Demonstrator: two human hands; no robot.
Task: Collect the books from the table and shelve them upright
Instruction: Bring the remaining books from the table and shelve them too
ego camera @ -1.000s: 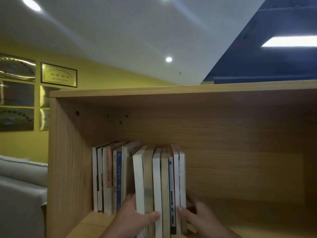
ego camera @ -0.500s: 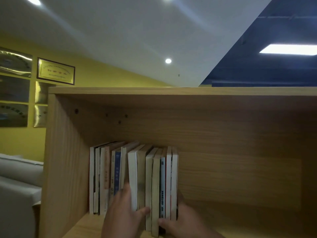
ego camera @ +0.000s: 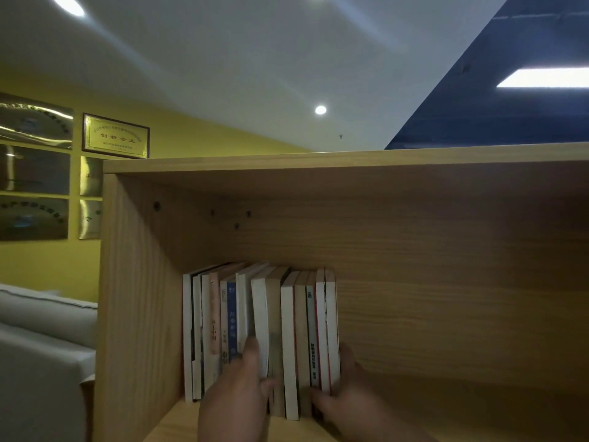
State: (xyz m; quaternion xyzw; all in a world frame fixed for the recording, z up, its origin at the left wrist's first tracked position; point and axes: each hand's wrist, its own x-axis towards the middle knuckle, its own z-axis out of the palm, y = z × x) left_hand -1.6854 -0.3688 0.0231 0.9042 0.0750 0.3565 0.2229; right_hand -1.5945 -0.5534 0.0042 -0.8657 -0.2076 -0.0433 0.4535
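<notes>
A wooden shelf (ego camera: 414,282) holds several books standing upright. An older row of books (ego camera: 210,330) stands against the shelf's left wall. Right beside it stands a bundle of books (ego camera: 296,339), pinched between both hands. My left hand (ego camera: 236,397) grips the bundle's left side, fingers slipped between it and the row, thumb on the front edges. My right hand (ego camera: 347,393) grips its right side, fingers along the outer cover and thumb at the front. The bundle's foot is partly hidden by the hands.
To the right of the books the shelf board and back panel are bare wood. The left side panel (ego camera: 137,314) bounds the row. A grey sofa (ego camera: 41,346) stands left of the shelf, with gold plaques (ego camera: 116,135) on the yellow wall above.
Both hands have slid the bundle of books leftward, closing the gap to the older row. The books now stand straighter and tighter together.
</notes>
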